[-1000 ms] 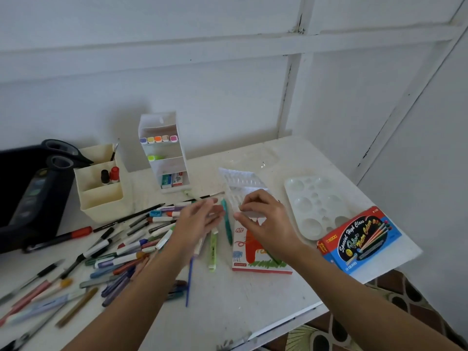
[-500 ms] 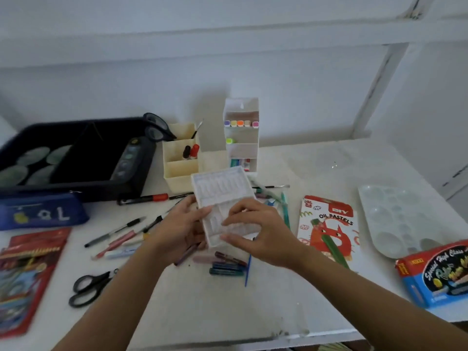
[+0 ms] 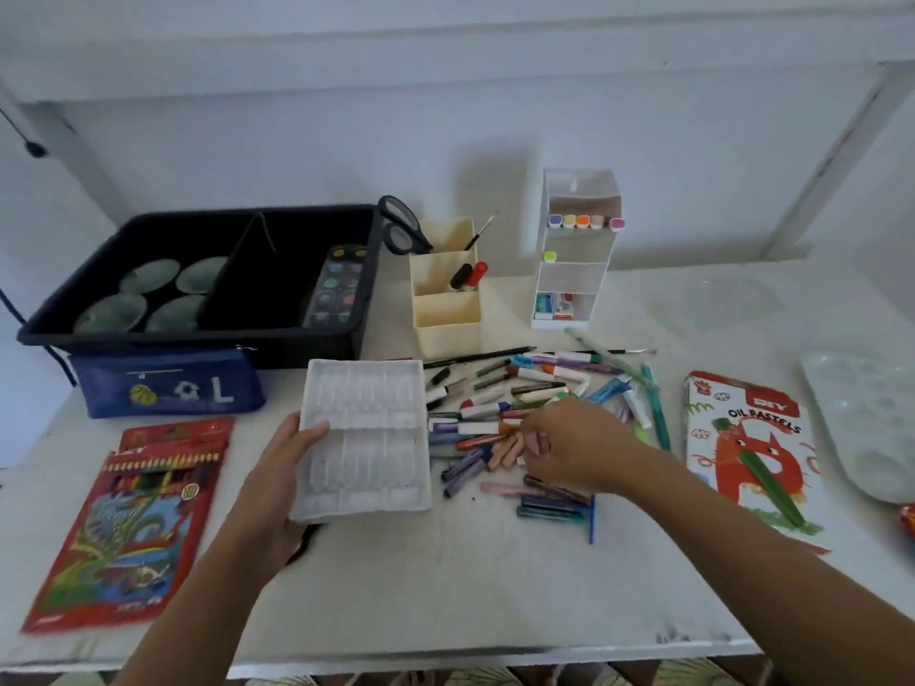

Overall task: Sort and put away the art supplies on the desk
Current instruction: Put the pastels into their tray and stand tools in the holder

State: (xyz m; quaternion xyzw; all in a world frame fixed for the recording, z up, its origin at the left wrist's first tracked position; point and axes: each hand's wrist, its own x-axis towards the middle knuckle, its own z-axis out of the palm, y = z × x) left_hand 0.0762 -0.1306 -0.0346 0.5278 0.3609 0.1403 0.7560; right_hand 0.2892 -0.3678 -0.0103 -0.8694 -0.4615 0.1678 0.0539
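My left hand [image 3: 279, 480] grips the left edge of a white plastic pastel tray [image 3: 364, 440], held flat just above the desk [image 3: 445, 586]. To its right lies a pile of oil pastels and markers [image 3: 500, 413]. My right hand [image 3: 569, 445] rests on that pile, its fingertips pinched around pinkish pastel sticks [image 3: 512, 448]. The oil pastels box [image 3: 742, 453] lies flat further right. Whether any stick is lifted off the desk is unclear.
A black bin [image 3: 208, 284] with paint pans sits at the back left, a blue pencil case [image 3: 168, 388] before it. A coloured-pencil pack [image 3: 133, 517] lies at left. A cream pen holder [image 3: 445, 289] and white organizer [image 3: 574, 255] stand behind; a palette [image 3: 871, 423] lies at far right.
My right hand let go of the tray and moved right onto the pastel pile. My left hand alone now holds the tray. The camera turned left and down.
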